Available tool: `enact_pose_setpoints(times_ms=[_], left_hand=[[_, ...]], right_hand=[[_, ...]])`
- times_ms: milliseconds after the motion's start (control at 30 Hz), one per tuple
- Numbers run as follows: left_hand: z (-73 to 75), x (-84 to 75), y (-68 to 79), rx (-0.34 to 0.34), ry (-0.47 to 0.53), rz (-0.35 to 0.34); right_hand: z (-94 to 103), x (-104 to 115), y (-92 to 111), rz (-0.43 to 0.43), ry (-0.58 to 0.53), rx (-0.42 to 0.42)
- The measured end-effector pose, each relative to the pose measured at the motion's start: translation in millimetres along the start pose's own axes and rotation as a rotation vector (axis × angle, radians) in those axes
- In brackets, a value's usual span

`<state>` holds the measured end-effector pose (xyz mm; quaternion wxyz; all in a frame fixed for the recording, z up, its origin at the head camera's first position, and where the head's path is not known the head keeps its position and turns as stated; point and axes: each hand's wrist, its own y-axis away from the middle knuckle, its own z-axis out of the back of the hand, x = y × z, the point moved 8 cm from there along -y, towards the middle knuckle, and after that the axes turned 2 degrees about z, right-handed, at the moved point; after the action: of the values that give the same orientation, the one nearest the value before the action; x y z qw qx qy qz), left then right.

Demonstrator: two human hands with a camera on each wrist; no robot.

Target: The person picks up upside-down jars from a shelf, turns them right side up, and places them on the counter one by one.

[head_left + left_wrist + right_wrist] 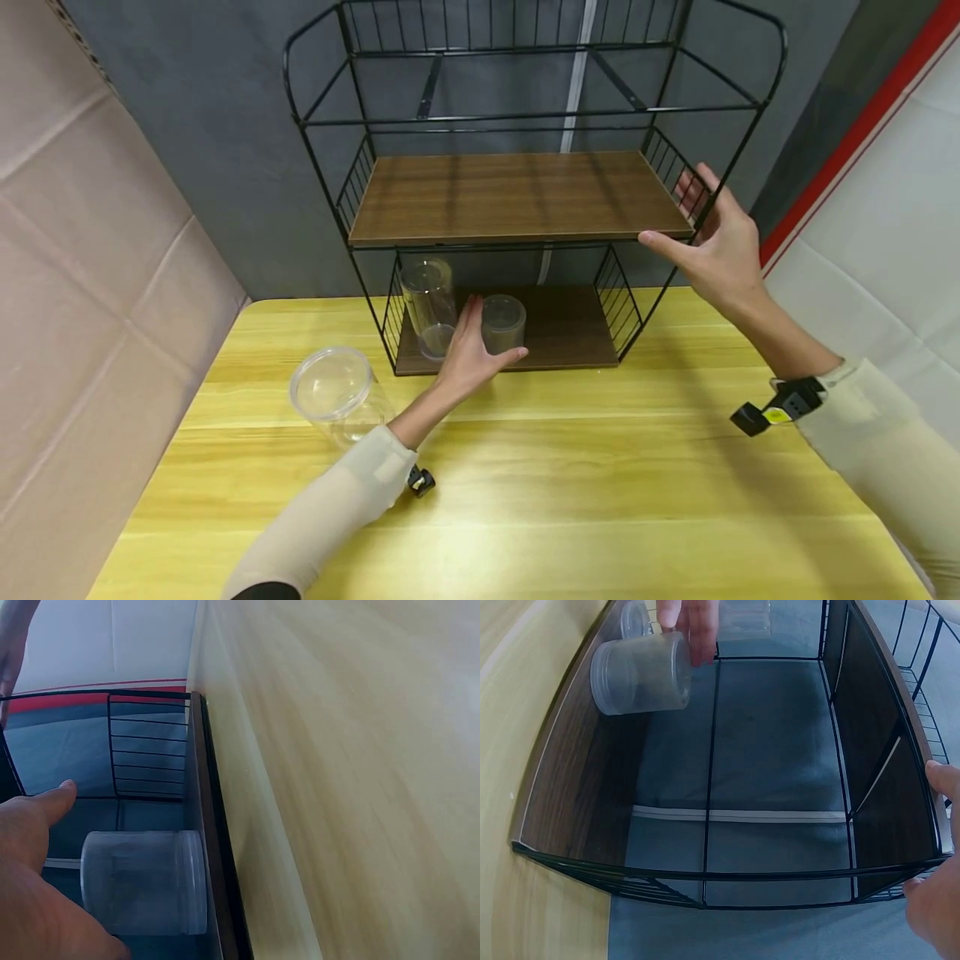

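Observation:
A black wire rack (358,260) with two brown wooden shelves stands at the back of the table. On its lower shelf (566,333) a short clear jar (506,329) stands upright, to the right of a taller clear jar (427,304). My left hand (474,354) is around the short jar, fingers extended along its left side and thumb spread in front. In the left wrist view that thumb (60,801) is apart from the jar (139,885). My right hand (723,246) grips the rack's right side, thumb at the upper shelf's front edge and fingers behind the side wires.
A wide clear jar (333,392) stands on the yellow wooden table (570,475), left of the rack and close to my left forearm. Behind the rack is a grey backdrop (202,158). White sheeting with a red border (847,142) flanks the right side.

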<state>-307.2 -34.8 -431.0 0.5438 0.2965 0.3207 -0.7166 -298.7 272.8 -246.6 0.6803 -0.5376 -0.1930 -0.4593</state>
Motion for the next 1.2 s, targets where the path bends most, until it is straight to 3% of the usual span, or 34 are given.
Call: enact_pose_setpoints(times_ms=[533, 767, 1200], left_hand=[[-11.6, 7.8, -24.6, -0.045, 0.024, 0.025], [-13.3, 12.6, -26.8, -0.049, 0.048, 0.049], [-5.9, 8.1, -25.5, -0.061, -0.015, 0.026]], right_hand=[[1.2, -1.9, 1.7, -0.002, 0.023, -0.005], [0.4, -3.2, 2.6, -0.014, 0.034, -0.002], [1.9, -1.6, 2.5, 0.003, 0.050, -0.006]])
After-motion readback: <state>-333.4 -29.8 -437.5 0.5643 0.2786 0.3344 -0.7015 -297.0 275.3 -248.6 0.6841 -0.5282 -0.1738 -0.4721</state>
